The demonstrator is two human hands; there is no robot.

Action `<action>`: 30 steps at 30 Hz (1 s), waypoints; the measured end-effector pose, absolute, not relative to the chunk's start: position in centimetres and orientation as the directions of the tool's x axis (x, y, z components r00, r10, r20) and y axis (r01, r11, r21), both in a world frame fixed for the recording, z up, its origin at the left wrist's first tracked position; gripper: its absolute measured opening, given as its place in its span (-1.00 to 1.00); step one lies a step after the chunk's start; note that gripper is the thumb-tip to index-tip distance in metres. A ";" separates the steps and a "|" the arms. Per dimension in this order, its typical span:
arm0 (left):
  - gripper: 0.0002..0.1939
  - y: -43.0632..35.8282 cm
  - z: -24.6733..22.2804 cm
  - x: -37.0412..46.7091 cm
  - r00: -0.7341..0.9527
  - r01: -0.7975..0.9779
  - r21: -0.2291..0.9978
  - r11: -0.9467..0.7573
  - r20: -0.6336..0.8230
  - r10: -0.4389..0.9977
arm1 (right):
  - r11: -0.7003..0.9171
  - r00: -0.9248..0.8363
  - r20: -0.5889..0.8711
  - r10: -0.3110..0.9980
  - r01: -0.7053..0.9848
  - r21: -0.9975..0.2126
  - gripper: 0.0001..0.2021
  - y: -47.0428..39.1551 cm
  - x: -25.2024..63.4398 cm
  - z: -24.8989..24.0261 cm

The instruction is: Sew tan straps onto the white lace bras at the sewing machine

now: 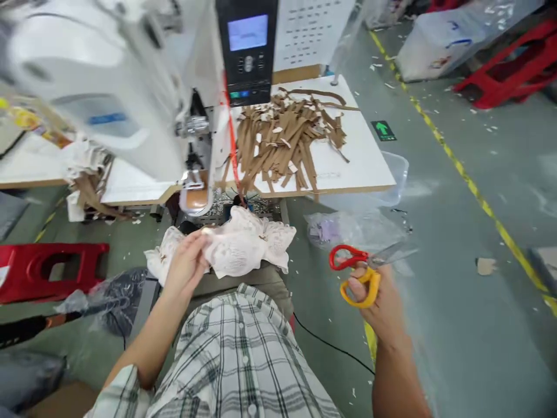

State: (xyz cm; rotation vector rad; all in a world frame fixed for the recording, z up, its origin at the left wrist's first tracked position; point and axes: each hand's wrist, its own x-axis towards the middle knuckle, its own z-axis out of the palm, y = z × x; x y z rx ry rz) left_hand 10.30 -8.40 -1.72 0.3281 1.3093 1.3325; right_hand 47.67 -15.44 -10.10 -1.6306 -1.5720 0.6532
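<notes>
My left hand (190, 261) is closed on the edge of a pale pink lace bra (237, 247), which lies across my lap below the sewing machine. To the right, away from the bra, my right hand (383, 305) holds a pair of scissors (369, 258) with one red and one yellow handle loop. A finger passes through the yellow loop, and the blades point to the right, somewhat apart and blurred. Above the bra stands the white sewing machine (108, 87), its needle area over a narrow arm (196, 197).
A heap of brown fabric strips (285, 136) covers part of the white table (365, 151). Beside it stands a control panel (248, 52) with a lit screen. A clear plastic bag (352, 229) lies on the floor at right. Red stools (54, 270) and a white bin (435, 46) stand around.
</notes>
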 end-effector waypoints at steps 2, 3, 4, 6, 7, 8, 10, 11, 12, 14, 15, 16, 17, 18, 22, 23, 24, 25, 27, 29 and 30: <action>-0.64 -9.2 -1.2 9.9 -0.243 -0.524 0.801 0.289 -0.466 0.851 | 0.011 0.081 0.058 0.995 0.495 -0.869 -0.76 -16.0 45.9 -9.7; -0.63 -9.6 -1.0 9.7 -0.236 -0.532 0.801 0.275 -0.452 0.860 | -0.006 0.062 0.023 0.998 0.431 -0.902 -0.75 -16.2 44.9 -9.6; -0.64 -9.9 -1.0 9.5 -0.232 -0.539 0.801 0.262 -0.440 0.868 | -0.020 0.056 0.000 0.998 0.360 -0.933 -0.73 -16.4 44.0 -9.5; -0.64 -10.5 -1.1 9.1 -0.219 -0.552 0.797 0.246 -0.423 0.879 | -0.012 0.067 0.007 0.998 0.286 -0.958 -0.62 -16.8 42.0 -9.0; -0.65 -10.8 -1.3 8.9 -0.212 -0.550 0.799 0.241 -0.413 0.886 | 0.009 0.061 0.030 0.998 0.327 -0.945 -0.56 -17.0 41.0 -8.5; -0.66 -11.1 -1.4 8.7 -0.205 -0.542 0.807 0.236 -0.399 0.894 | 0.042 0.024 0.057 0.998 0.416 -0.908 -0.53 -17.1 39.9 -7.8; -0.70 -11.5 -1.7 8.4 -0.199 -0.506 0.833 0.222 -0.363 0.910 | 0.165 -0.133 0.104 0.986 0.635 -0.755 -0.53 -17.1 37.7 -5.9; -0.72 -11.7 -1.9 8.3 -0.200 -0.484 0.849 0.210 -0.342 0.918 | 0.253 -0.225 0.128 0.966 0.713 -0.654 -0.55 -17.0 36.5 -4.8; -0.74 -11.8 -2.0 8.2 -0.203 -0.463 0.864 0.199 -0.322 0.925 | 0.346 -0.302 0.174 0.937 0.752 -0.561 -0.57 -16.7 35.3 -3.8; -0.77 -12.0 -2.3 8.0 -0.201 -0.431 0.883 0.185 -0.294 0.934 | 0.495 -0.402 0.296 0.866 0.765 -0.411 -0.60 -15.9 33.0 -2.3; -0.78 -12.0 -2.4 7.9 -0.194 -0.415 0.891 0.184 -0.284 0.939 | 0.538 -0.426 0.349 0.835 0.764 -0.355 -0.61 -15.5 32.0 -1.8; -0.79 -11.9 -2.5 7.9 -0.187 -0.399 0.898 0.184 -0.276 0.943 | 0.566 -0.444 0.383 0.810 0.764 -0.310 -0.61 -14.9 31.1 -1.4; -0.79 -11.9 -2.6 7.8 -0.181 -0.385 0.905 0.183 -0.269 0.946 | 0.585 -0.462 0.400 0.791 0.763 -0.275 -0.62 -14.4 30.4 -1.2; -0.80 -11.8 -2.6 7.7 -0.177 -0.375 0.909 0.182 -0.262 0.949 | 0.596 -0.476 0.409 0.779 0.764 -0.246 -0.63 -13.9 29.8 -1.0; -0.78 -11.3 -2.6 7.4 -0.160 -0.376 0.909 0.181 -0.256 0.953 | 0.621 -0.525 0.401 0.751 0.767 -0.158 -0.66 -12.0 28.6 -0.5; -0.78 -11.1 -2.6 7.3 -0.157 -0.378 0.907 0.187 -0.262 0.952 | 0.627 -0.535 0.399 0.744 0.765 -0.144 -0.67 -11.6 28.5 -0.3; -0.78 -10.9 -2.6 7.2 -0.157 -0.375 0.907 0.192 -0.267 0.951 | 0.631 -0.543 0.396 0.741 0.765 -0.131 -0.68 -11.3 28.4 -0.2; -0.77 -10.8 -2.5 7.1 -0.158 -0.369 0.908 0.197 -0.270 0.950 | 0.632 -0.549 0.391 0.739 0.765 -0.120 -0.70 -11.0 28.3 -0.1; -0.77 -10.5 -2.4 7.0 -0.155 -0.346 0.914 0.211 -0.277 0.948 | 0.624 -0.551 0.378 0.744 0.775 -0.100 -0.71 -10.6 28.3 -0.1; -0.77 -10.2 -2.2 6.9 -0.160 -0.302 0.927 0.224 -0.281 0.946 | 0.614 -0.551 0.361 0.752 0.785 -0.082 -0.72 -10.4 28.3 -0.1; -0.77 -10.1 -2.0 6.9 -0.165 -0.273 0.934 0.230 -0.281 0.946 | 0.613 -0.554 0.351 0.755 0.787 -0.075 -0.72 -10.3 28.3 -0.1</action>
